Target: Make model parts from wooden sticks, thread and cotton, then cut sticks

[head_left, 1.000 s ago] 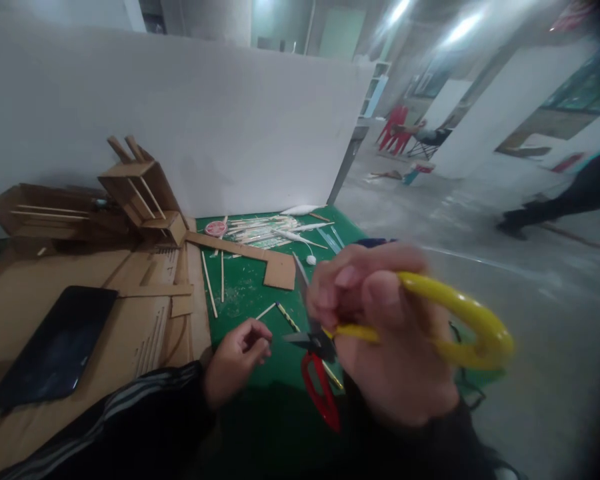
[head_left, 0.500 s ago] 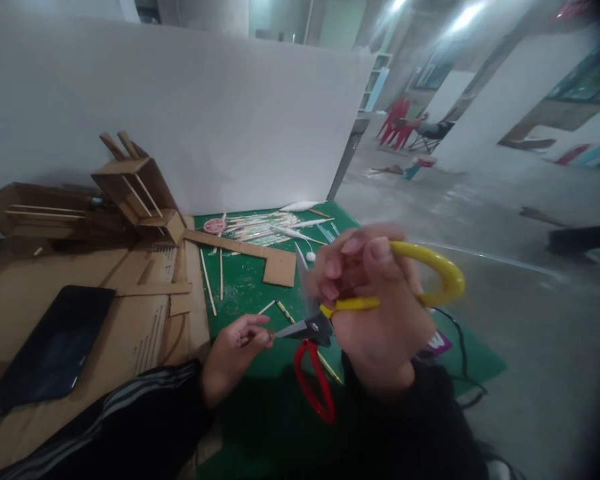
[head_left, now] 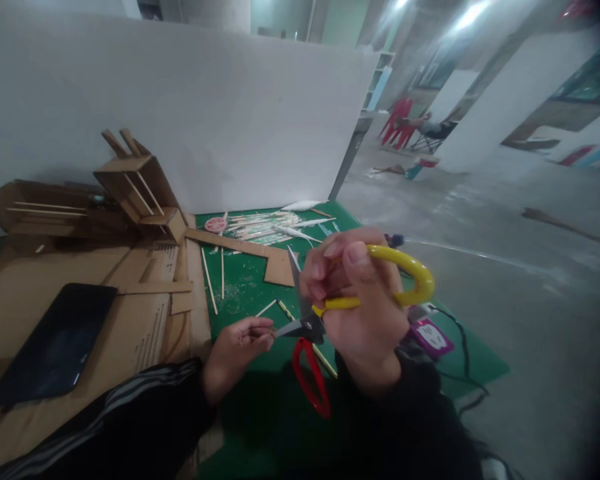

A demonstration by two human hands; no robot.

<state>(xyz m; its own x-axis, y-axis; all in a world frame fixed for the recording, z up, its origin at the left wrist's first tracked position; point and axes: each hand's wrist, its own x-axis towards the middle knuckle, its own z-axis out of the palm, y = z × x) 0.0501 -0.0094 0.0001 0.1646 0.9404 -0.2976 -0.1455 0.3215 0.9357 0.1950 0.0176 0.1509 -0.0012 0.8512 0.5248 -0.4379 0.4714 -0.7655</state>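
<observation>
While my right hand wraps round the yellow handle, fingers curled in and thumb laid along it, the scissors sit just right of the frame's centre, their blades spread apart. One blade points left at my left hand, its tip right at the fingertips; the other rises toward the upper left. Crosswise to the yellow handle, which runs off to the right, the red handle hangs downward. My left fingers bend in toward the thumb, but I cannot tell whether they pinch anything.

Behind the blades, a yellow-patterned stick slants across the green tabletop, its middle hidden by the scissors. The raised blade overlaps the edge of a cardboard piece. Above that, thin wooden sticks lie heaped, partly masked at the right by my knuckles. A purple box shows right of my wrist, and a black tablet lies at lower left.
</observation>
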